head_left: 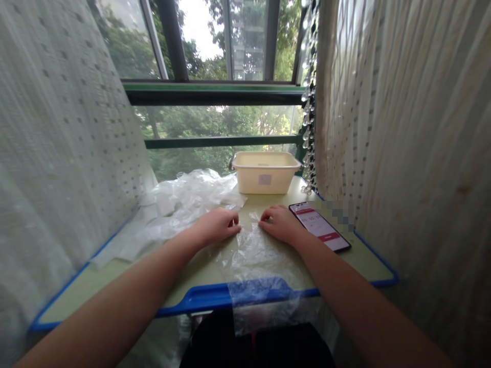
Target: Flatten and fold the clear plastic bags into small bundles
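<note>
Between 2 sets of curled fingers, head view: clear plastic film (255, 250) lies, its near end overhanging the table (184, 282) | left hand (217, 226), right hand (282, 223): cannot tell whether fingertips pinch it | right of right fingers: phone (322, 227) | risk: overhanging weight could drag film off if unpinched

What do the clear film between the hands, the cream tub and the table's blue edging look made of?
Clear film: thin, glossy plastic, going by its see-through look and crinkled highlights; which polymer, can't tell.
Cream tub: probably moulded plastic, smooth, given its rounded corners and lipped rim.
Blue edging: likely plastic, evenly coloured, with a shaped recess at the front.
</note>
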{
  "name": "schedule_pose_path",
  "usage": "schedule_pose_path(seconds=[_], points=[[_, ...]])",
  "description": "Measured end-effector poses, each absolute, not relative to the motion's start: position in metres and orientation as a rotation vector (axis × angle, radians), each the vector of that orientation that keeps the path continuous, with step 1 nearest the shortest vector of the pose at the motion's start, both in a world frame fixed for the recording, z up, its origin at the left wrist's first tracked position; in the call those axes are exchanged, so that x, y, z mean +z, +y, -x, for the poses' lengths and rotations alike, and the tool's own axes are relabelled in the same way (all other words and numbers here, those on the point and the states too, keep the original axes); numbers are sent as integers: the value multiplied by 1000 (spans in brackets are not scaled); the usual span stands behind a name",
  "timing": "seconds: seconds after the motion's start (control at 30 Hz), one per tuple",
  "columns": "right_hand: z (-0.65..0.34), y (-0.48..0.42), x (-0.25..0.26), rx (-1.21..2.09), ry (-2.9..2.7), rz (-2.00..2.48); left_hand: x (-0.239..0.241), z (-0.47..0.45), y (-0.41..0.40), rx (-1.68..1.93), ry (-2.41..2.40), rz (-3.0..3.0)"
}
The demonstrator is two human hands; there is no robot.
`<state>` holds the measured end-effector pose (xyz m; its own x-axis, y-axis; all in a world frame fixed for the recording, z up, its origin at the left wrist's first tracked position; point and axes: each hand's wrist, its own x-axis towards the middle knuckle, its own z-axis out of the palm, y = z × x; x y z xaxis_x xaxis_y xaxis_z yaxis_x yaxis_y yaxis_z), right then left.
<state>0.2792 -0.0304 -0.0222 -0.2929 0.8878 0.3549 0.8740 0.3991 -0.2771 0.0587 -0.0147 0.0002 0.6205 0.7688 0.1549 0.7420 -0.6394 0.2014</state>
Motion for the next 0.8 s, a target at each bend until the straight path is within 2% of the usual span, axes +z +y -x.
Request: schedule_pose_path(seconds=[0.27,0.57,0.8], points=[[-277,-28,-14,291,-1955,1396,4,-58,-13,529,1324,-2650],[-278,-18,-20,831,-1584,1223,5,-57,-11,666,1368,-2660],[-277,-23,-15,754,-1646,1229,5,-55,-10,700,1428,-2693]])
